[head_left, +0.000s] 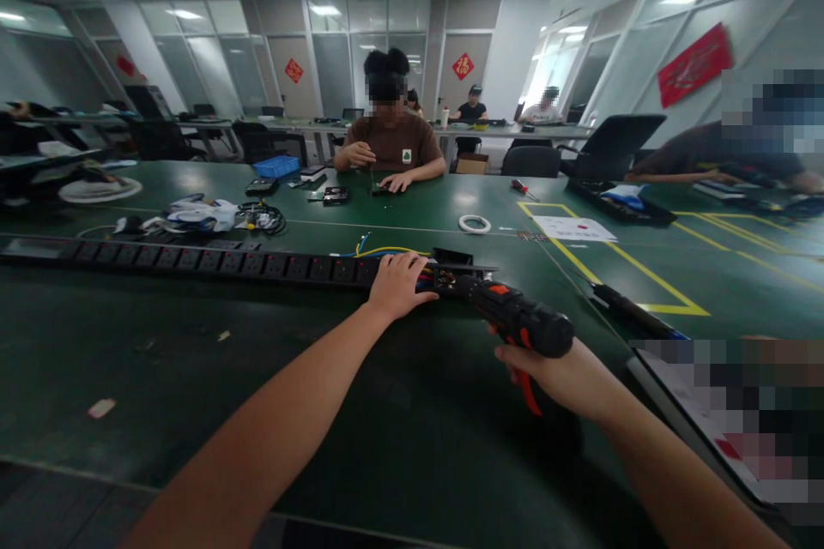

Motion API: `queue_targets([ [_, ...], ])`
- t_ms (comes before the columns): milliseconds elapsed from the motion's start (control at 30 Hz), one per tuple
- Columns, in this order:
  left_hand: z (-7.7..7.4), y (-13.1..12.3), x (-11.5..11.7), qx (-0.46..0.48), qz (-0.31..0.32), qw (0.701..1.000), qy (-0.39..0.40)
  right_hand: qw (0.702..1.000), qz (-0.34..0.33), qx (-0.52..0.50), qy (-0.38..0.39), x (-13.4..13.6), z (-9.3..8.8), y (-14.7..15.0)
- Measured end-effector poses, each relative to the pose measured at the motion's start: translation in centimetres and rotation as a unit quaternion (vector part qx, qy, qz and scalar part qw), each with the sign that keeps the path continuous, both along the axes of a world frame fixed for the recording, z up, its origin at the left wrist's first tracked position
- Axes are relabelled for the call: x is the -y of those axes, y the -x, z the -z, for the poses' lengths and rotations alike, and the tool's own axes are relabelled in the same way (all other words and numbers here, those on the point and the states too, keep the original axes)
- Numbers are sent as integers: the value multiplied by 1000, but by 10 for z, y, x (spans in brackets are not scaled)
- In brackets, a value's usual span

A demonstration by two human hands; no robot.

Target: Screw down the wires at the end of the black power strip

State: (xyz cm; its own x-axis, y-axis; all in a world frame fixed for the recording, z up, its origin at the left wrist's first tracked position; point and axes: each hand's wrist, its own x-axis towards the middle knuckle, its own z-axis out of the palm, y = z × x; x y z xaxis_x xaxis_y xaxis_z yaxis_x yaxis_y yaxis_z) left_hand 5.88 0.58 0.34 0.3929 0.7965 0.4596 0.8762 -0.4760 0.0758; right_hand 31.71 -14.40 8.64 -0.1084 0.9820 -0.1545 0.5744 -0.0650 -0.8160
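A long black power strip (276, 266) with a row of sockets runs from the far left to the middle of the green table. My left hand (399, 283) is wrapped over its right end, fingers on top, beside colored wires. In my right hand (541, 364) is a black and orange power drill (521, 317), its nose pointing left at the open end of the strip, where wires show. Whether the drill's tip touches anything is hidden. Yellow and blue wires (392, 249) stick out behind the strip.
Behind the strip lie a cable bundle (261, 217), a white ring (475, 224) and a blue basket (276, 166). At right are a black tool (637, 310), a paper sheet (575, 228) and a black tray (621, 202). A person (392, 141) works across the table; another sits at right.
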Motion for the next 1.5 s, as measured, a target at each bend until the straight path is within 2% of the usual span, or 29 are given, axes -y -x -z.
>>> queue_targets([
  [433, 2, 1, -1, 19, 1, 1000, 3, 1000, 8, 7, 1, -2, -1, 2],
  [1033, 1, 2, 0, 30, 2, 1000, -7, 1000, -16, 20, 0, -9, -1, -1],
  [1500, 1, 2, 0, 32, 3, 999, -6, 999, 15, -36, 31, -3, -2, 5],
])
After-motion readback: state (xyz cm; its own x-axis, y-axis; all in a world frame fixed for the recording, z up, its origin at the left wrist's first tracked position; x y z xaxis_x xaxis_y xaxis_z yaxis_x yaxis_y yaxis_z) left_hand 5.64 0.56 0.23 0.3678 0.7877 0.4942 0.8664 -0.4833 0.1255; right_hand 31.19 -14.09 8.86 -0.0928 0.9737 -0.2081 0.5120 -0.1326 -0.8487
